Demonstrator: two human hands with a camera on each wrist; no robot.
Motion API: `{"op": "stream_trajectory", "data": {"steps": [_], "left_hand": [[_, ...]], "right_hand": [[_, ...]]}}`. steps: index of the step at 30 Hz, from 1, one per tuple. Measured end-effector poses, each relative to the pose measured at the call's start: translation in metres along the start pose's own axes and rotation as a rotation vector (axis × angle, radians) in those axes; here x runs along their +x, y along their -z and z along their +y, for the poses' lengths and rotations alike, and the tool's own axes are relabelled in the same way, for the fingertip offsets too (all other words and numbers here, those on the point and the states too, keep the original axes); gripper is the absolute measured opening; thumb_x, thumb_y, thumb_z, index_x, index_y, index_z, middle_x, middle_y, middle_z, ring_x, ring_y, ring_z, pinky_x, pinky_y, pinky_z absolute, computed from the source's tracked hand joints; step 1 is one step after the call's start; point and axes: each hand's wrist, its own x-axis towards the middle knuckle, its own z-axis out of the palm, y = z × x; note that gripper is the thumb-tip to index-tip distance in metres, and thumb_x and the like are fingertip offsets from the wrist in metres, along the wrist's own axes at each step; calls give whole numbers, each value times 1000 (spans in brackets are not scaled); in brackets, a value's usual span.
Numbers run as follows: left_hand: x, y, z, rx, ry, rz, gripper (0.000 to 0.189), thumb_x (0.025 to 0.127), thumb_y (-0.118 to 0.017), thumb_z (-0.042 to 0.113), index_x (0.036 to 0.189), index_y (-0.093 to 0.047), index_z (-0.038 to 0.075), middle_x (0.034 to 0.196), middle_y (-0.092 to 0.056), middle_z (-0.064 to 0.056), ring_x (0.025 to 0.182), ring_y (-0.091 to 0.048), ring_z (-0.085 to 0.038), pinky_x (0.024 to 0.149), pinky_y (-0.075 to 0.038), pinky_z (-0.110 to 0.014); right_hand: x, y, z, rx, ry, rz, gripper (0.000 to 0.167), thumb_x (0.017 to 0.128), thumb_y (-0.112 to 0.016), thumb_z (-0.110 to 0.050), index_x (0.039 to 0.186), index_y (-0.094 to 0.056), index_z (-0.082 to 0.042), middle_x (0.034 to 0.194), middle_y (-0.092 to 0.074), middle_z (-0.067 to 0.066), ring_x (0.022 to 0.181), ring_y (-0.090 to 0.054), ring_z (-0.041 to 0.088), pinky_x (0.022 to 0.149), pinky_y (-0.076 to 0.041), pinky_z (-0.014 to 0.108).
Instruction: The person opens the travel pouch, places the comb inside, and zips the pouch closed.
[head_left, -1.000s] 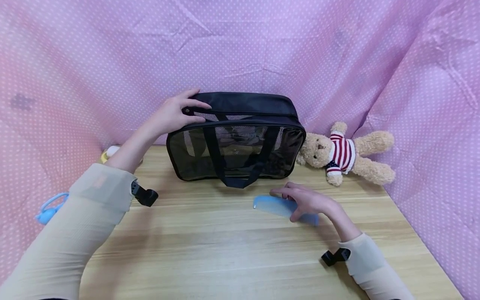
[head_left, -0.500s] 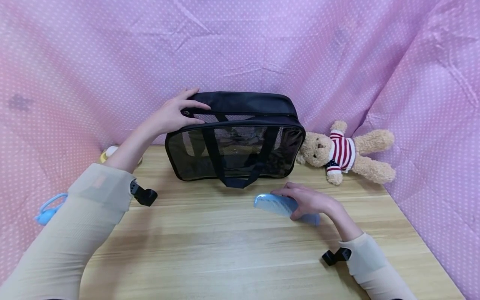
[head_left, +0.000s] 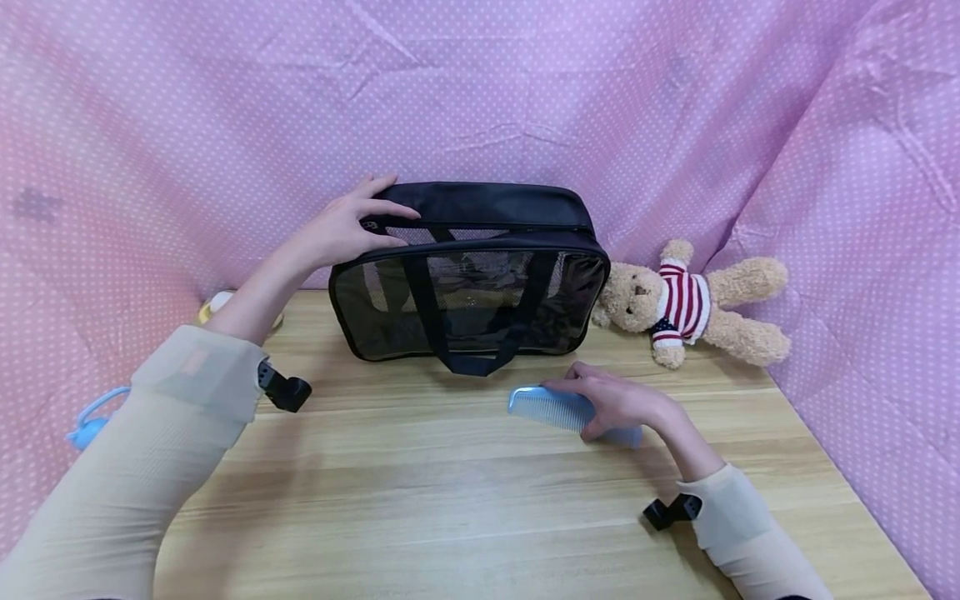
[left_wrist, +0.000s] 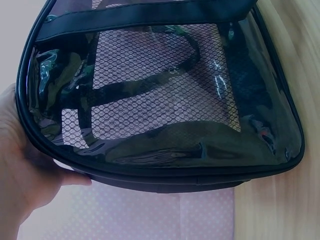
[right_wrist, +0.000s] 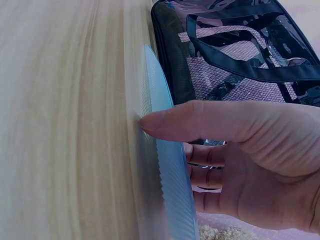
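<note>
A black toiletry bag with smoky clear panels [head_left: 487, 204] stands at the back of the table, its top unzipped and a strap handle drooping in front. My left hand [head_left: 348, 225] rests on its upper left corner, fingers spread over the opening and thumb along the front rim. In the left wrist view the thumb [left_wrist: 75, 177] lies along the rim. In front of the bag, my right hand [head_left: 618, 404] pinches a pale blue comb [head_left: 547, 406] between thumb and fingers. The right wrist view has the comb [right_wrist: 172, 165] tilted on edge, teeth toward the wooden tabletop.
A teddy bear in a striped shirt [head_left: 684, 308] lies right of the bag, its head close to the bag's side. Behind my left forearm is a partly hidden white and yellow object [head_left: 217, 304]. A blue object with a loop [head_left: 88, 433] sits at the left edge.
My right fingers have closed on the comb, and it has tilted so its teeth show more clearly. The left hand stays at the bag's corner.
</note>
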Motion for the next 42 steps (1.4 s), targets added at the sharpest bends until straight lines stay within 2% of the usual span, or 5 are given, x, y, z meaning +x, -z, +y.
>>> {"op": "stream_trajectory", "data": {"steps": [11,18,22,32,42], "left_hand": [[0,-1,-4,-3,-17,5,44,100,-69,21,143,-62,17,176,-9,-2,163,10,-31,129,2,-66],[1,-2,-5,-9,-19,8,44,100,-69,21,143,-62,17,176,-8,-2,163,9,-30,129,1,-67],[0,-1,-6,-6,-15,13,44,100,-69,21,143,-62,18,176,-9,-2,163,9,-29,129,0,-67],[0,-2,-4,5,-8,5,45,100,-68,25,145,-61,19,176,-8,0,163,9,-29,129,1,-67],[0,-1,-2,8,11,-3,46,101,-68,26,145,-60,20,176,-7,1,163,10,-29,129,2,-66]], "right_hand": [[1,3,7,66,16,80,83,69,-78,-10,148,-54,-4,123,-56,8,99,-50,16,83,-47,24],[-3,10,11,65,33,158,75,72,-79,-15,144,-59,-4,143,-60,18,121,-59,28,99,-53,43],[-5,15,10,71,13,181,72,75,-79,-16,144,-61,-9,147,-60,15,129,-60,30,104,-54,49],[-13,34,1,51,-3,245,70,73,-81,-12,141,-64,-11,140,-67,12,120,-65,24,96,-57,44],[-28,70,-14,-40,37,295,61,77,-87,-26,135,-70,-16,131,-70,4,113,-66,20,91,-57,40]]}}
